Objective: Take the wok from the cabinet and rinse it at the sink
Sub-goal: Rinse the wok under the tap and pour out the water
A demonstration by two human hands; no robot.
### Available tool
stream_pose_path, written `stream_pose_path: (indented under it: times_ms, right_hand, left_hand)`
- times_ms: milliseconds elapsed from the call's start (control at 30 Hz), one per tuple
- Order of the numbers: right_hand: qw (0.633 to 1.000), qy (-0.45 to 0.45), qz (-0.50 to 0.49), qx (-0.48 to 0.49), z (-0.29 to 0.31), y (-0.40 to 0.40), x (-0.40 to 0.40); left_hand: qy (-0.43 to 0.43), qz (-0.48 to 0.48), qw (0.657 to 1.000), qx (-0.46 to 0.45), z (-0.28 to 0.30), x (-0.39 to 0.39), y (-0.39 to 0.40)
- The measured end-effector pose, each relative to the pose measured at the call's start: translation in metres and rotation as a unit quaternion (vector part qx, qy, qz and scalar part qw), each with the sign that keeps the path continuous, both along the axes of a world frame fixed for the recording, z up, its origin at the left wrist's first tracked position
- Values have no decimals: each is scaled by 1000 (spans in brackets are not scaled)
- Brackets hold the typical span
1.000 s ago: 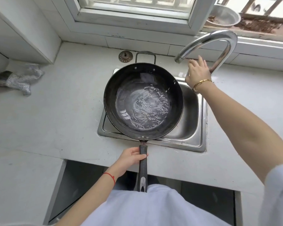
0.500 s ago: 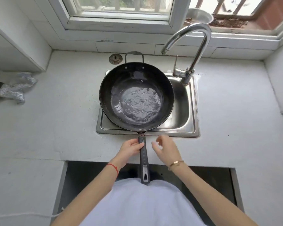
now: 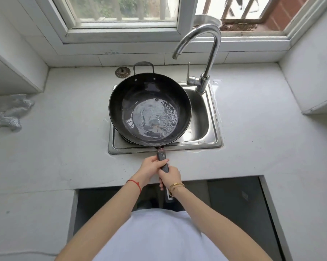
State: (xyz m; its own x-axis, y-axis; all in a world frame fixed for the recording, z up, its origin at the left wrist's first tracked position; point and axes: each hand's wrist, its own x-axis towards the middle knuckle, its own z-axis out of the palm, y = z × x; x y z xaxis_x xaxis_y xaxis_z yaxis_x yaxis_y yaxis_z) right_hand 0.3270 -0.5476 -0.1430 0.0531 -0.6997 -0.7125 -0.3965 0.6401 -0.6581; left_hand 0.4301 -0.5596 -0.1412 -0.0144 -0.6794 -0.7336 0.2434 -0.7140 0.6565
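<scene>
Wok: round black metal wok (image 3: 149,110), shallow water inside, sits over the steel sink (image 3: 206,129), centre frame.
Handle: long dark handle (image 3: 163,162) points toward me.
Left hand: my left hand (image 3: 151,166) grips it, just below the sink.
Right hand: my right hand (image 3: 170,176) wraps it right behind.

Crumpled silvery cloth (image 3: 9,112) lay on the white counter (image 3: 64,147), well left of the hands. A round drain strainer (image 3: 122,72) sat on the counter beyond them — just below the window (image 3: 121,14). Metal bowl (image 3: 207,20) on the outer ledge — far ahead, right.
</scene>
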Motion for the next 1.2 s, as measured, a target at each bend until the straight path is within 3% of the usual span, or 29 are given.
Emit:
stream_pose_path:
  times_ms: [200, 567, 933, 1067, 1200]
  right_hand:
    - [995, 61, 5, -73, 18, 6, -9]
    - [982, 118, 24, -144, 43, 20, -27]
    - [995, -59, -25, -72, 80, 5, -19]
    - [998, -39, -11, -58, 90, -1, -15]
    - [998, 2, 12, -60, 92, -2, -15]
  left_hand:
    - [17, 24, 999, -21, 8, -12, 1]
    - [162, 33, 985, -45, 26, -21, 10]
    - [-40, 22, 990, -132, 65, -11, 3]
    - [-26, 31, 991, -125, 72, -8, 3]
    - [50, 45, 993, -100, 71, -10, 3]
